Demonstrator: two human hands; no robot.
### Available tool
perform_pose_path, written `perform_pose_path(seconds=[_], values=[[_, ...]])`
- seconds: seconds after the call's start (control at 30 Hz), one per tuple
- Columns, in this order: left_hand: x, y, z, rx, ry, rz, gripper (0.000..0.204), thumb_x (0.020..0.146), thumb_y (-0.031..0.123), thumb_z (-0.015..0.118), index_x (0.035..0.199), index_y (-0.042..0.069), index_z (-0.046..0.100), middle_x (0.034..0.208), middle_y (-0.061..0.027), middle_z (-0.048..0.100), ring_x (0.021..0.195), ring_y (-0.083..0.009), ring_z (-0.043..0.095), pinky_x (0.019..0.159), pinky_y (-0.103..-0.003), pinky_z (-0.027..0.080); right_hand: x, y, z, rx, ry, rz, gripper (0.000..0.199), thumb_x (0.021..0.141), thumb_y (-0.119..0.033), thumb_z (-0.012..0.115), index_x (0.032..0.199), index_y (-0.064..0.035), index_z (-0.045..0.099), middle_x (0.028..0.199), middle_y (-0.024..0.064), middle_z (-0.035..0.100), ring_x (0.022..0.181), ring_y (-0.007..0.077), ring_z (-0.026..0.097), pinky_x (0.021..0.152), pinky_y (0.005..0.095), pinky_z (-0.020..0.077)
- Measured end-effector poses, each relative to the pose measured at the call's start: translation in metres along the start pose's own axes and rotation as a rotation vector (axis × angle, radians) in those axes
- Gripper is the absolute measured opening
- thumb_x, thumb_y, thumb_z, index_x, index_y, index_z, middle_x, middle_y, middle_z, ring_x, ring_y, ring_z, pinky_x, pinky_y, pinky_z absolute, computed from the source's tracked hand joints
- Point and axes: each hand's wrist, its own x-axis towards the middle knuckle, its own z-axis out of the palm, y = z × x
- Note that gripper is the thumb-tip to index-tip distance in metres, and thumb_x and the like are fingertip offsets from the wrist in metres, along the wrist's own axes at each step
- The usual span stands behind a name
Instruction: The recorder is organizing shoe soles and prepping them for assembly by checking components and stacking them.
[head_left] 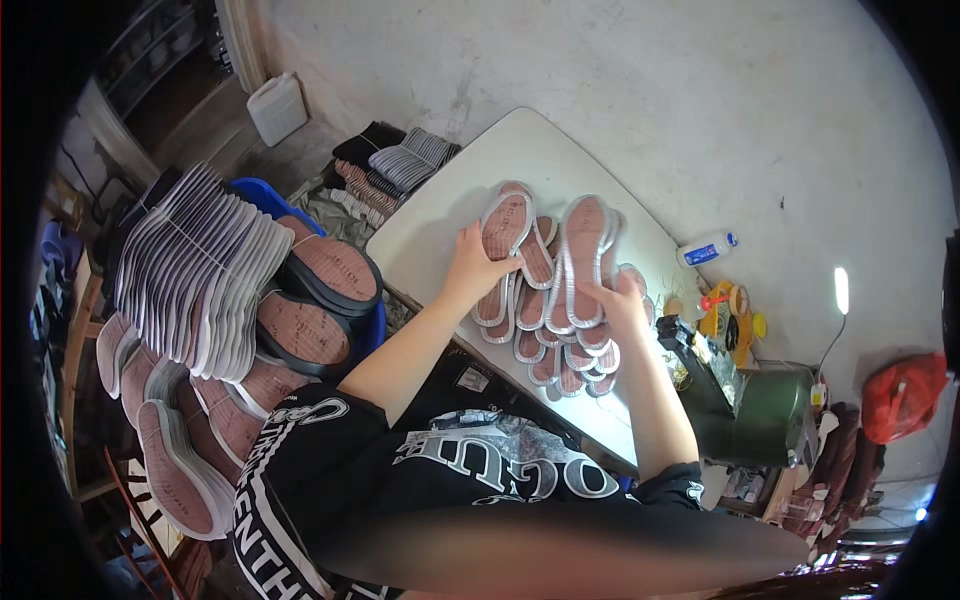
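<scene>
Shoe soles with brownish-pink tops and pale grey rims lie overlapped in a loose heap (546, 370) on a white table. My left hand (478, 262) is closed round the edge of a shoe sole (506, 222) at the heap's left, its thumb lying across the lower part. On the right, my right hand (622, 302) grips the lower side of another upright-pointing shoe sole (583, 235), with more soles right behind it. The fingers under both soles are mostly hidden.
The white table (430, 215) meets a pale wall. Left of me, tied stacks of soles (205, 270) rest on a blue basket (375, 335). A dark green sewing machine (765, 415) stands right, near a white-and-blue bottle (708, 249) and a lit lamp (841, 290).
</scene>
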Motion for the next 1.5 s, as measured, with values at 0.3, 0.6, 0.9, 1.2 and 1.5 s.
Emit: perform_pose_path(seconds=[0.3, 0.6, 0.9, 1.2, 1.5], values=[[0.004, -0.016, 0.007, 0.008, 0.078, -0.008, 0.1, 0.068, 0.021, 0.079, 0.14, -0.012, 0.017, 0.135, -0.0293, 0.038, 0.127, -0.0368, 0.041, 0.106, -0.039, 0.033, 0.008, -0.077, 0.036, -0.219, -0.009, 0.121, 0.052, 0.075, -0.032, 0.075, 0.108, 0.0038, 0.058, 0.095, 0.0128, 0.064, 0.086, 0.0195, 0.06, 0.074, 0.032, 0.0474], [0.008, -0.007, -0.008, -0.367, -0.049, 0.23, 0.085, 0.065, 0.002, 0.078, 0.137, 0.0, 0.034, 0.133, -0.0137, 0.048, 0.124, -0.0269, 0.045, 0.105, -0.037, 0.036, 0.033, -0.052, 0.086, -0.611, -0.235, -0.145, 0.078, 0.073, -0.04, 0.074, 0.127, 0.0075, 0.044, 0.111, 0.0217, 0.061, 0.105, 0.0241, 0.059, 0.088, 0.0317, 0.0446], [0.015, -0.019, -0.014, -0.383, -0.032, -0.021, 0.099, 0.053, 0.025, 0.09, 0.127, -0.01, 0.035, 0.12, -0.0231, 0.053, 0.113, -0.0302, 0.054, 0.096, -0.039, 0.044, 0.01, -0.056, 0.055, 0.16, -0.165, 0.085, 0.07, 0.075, -0.013, 0.072, 0.133, 0.0069, 0.038, 0.123, 0.0157, 0.055, 0.112, 0.0223, 0.055, 0.095, 0.0327, 0.0416], [0.009, 0.014, -0.059, -0.866, -0.302, -0.444, 0.049, 0.077, 0.022, 0.067, 0.114, -0.005, 0.051, 0.103, -0.0141, 0.058, 0.089, -0.0215, 0.06, 0.078, -0.035, 0.05, -0.008, -0.06, 0.079, -0.246, -0.259, 0.129, 0.081, 0.081, -0.022, 0.068, 0.139, 0.0117, 0.021, 0.121, 0.0286, 0.053, 0.109, 0.0293, 0.058, 0.092, 0.035, 0.0457], [0.002, -0.008, -0.059, 0.466, 0.199, 0.067, 0.068, 0.088, 0.056, 0.046, 0.116, -0.005, 0.056, 0.119, -0.027, 0.051, 0.098, -0.0422, 0.057, 0.089, -0.043, 0.044, -0.034, -0.017, 0.148, -0.511, -0.247, -0.398, 0.085, 0.081, -0.018, 0.06, 0.14, 0.0144, 0.009, 0.13, 0.0357, 0.041, 0.125, 0.045, 0.04, 0.104, 0.041, 0.0347]])
